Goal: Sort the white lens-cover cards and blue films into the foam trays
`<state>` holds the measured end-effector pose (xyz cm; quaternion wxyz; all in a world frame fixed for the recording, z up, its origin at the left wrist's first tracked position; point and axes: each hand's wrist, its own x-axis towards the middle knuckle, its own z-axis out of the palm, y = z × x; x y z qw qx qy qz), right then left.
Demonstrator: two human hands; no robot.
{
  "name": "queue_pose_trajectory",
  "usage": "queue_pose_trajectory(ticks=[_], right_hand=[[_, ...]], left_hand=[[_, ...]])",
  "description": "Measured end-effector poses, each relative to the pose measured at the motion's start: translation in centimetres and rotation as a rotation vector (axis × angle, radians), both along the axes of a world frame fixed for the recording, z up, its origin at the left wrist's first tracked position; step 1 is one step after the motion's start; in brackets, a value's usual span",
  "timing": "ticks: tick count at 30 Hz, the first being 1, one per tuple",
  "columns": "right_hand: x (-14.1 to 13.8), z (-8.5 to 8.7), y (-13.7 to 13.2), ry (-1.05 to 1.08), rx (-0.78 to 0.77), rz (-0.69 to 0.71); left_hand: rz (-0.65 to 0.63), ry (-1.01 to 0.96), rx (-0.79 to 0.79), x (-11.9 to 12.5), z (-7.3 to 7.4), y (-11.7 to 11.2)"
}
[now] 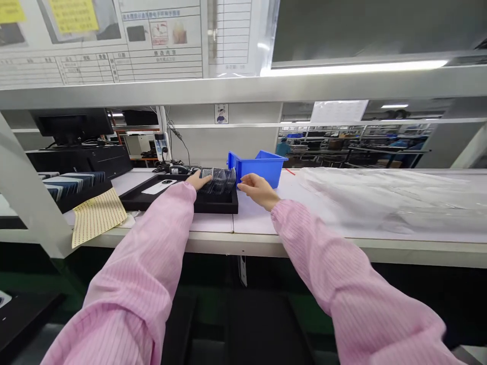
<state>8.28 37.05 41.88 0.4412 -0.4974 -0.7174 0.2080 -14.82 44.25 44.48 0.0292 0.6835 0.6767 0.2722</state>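
My left hand [197,180] touches the left end of a row of thin, dark, glossy panels [218,181] standing close together in a black tray [216,207]. Its thumb stretches out over the panels, while the other fingers are partly hidden. A white phone-back-like panel [159,187] with a dark camera patch lies flat in the same tray, left of that hand. My right hand [259,190] hovers just right of the tray, in front of a blue plastic bin [262,170]. Its fingers are loosely bent and apart from the thumb, with nothing visible between them.
Clear plastic sheeting [380,197] spreads over the bench's right side. On the left, a dotted yellow sheet [97,215] overhangs the edge beside another rack of panels [74,182]. A metal crossbar [243,91] spans above my hands. Cables [177,167] lie behind the tray.
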Motion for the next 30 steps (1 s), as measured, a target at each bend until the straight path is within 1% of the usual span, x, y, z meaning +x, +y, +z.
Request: queue_pose_trajectory(ticks=[2,4,7,11,14,17,19,22,25,30], right_hand=[[-1.8,0.7,2.6,-0.052,-0.040,-0.064],[-3.4,1.2,4.6,-0.084,-0.070,-0.118],[-5.4,1.5,6.7,-0.138,-0.103,-0.180],[-7.6,1.4,8.8,-0.205,-0.112,-0.236],[-8.8,1.1,9.7,-0.236,-0.098,-0.285],[-9.4,0.8,10.0,-0.241,-0.094,-0.326],[-9.5,0.8,10.2,-0.244,-0.117,-0.318],[-9.4,0.8,10.5,-0.267,-0.164,-0.255],[-9.4,0.9,10.8,-0.285,-0.195,-0.228],[-10.0,0.8,11.2,-0.280,-0.238,-0.291]], left_hand=[[-0.074,0.051,-0.026,0.1,-0.3,0.8],[-0.133,0.105,-0.042,0.1,-0.5,1.5],[-0.185,0.176,-0.061,-0.2,-0.8,2.4],[-0.230,0.254,-0.075,-0.9,-1.2,2.9],[-0.258,0.293,-0.061,-1.5,-1.5,2.8],[-0.276,0.317,-0.042,-2.0,-1.7,2.7],[-0.275,0.326,-0.040,-2.3,-1.8,2.9],[-0.270,0.338,-0.048,-2.6,-1.8,3.1],[-0.265,0.344,-0.038,-2.4,-2.0,3.0],[-0.252,0.334,-0.014,-1.4,-2.1,2.2]])
